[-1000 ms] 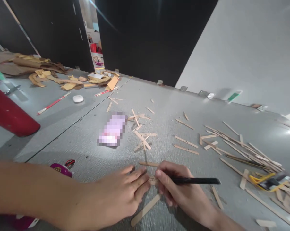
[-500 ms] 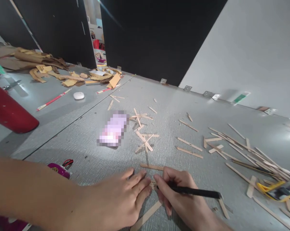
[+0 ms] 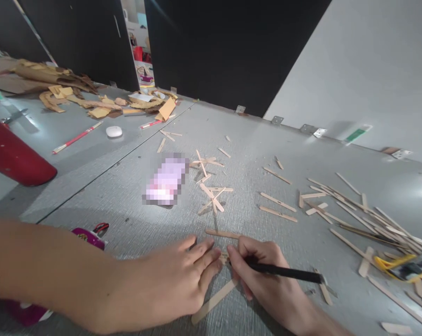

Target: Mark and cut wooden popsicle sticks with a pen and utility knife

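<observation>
My left hand (image 3: 183, 275) lies flat on the grey table, fingers stretched out. Its fingertips press on a small piece of wooden craft stick (image 3: 224, 257), mostly hidden under them. Between the thumb and fingers of my right hand (image 3: 263, 270) is a slim black pen-shaped tool (image 3: 288, 272). Its tip meets the small stick piece and is hidden by the fingers, so I cannot tell whether it is a pen or a knife. One craft stick (image 3: 221, 233) lies just beyond my hands, and another stick (image 3: 213, 305) rests slantwise below them.
Crossed sticks (image 3: 213, 198) lie ahead, beside a blurred-out phone-like rectangle (image 3: 167, 179). Many loose sticks (image 3: 368, 212) and a yellow box cutter (image 3: 403, 267) are at right. A red cylinder (image 3: 18, 154), a white earbud case (image 3: 114, 132) and torn cardboard (image 3: 102, 107) are at left.
The view has shifted slightly, so the table things sit a little higher. Both hands keep nearly the same pose, with the black tool still in my right hand.
</observation>
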{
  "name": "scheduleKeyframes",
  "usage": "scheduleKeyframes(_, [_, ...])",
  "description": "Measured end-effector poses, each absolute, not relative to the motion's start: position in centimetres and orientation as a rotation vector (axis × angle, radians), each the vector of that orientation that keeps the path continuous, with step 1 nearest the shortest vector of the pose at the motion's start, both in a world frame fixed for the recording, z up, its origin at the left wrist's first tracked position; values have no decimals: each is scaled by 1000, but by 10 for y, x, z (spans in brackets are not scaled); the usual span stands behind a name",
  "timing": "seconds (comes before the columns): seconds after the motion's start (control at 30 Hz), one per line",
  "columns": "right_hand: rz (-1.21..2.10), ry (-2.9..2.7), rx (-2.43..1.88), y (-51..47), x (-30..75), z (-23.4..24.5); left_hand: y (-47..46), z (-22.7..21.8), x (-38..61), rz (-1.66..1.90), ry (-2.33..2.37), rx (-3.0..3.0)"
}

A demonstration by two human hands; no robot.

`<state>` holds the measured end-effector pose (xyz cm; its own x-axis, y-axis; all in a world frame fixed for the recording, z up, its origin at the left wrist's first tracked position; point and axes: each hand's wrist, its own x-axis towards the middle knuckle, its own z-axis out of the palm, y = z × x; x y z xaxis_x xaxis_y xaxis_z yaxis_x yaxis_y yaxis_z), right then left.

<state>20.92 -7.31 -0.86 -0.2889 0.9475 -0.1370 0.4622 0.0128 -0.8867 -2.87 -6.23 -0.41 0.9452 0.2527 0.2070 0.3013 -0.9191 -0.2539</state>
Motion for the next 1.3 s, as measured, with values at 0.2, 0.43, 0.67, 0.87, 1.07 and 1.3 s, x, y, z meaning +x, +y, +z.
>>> scheduleKeyframes(0.2, [1187, -1805, -1468, -75, 211, -11, -61, -3, -28, -242, -406, -2805])
scheduleKeyframes(0.43, [1133, -1831, -1478, -74, 209, -12, -62, -3, -27, -261, -392, -2791])
scheduleKeyframes(0.67, [1165, -1827, -1482, -74, 210, -16, -62, -3, -25, -306, -408, -2770])
scheduleKeyframes(0.87, [1157, -1825, -1450, -76, 210, -12, -63, -5, -26, -266, -428, -2789])
scheduleKeyframes(1.07, [1137, -1831, -1469, -76, 211, -12, -62, -3, -27, -255, -405, -2800])
scheduleKeyframes(1.3, [1163, -1825, -1459, -76, 211, -15, -63, -4, -27, -276, -421, -2788])
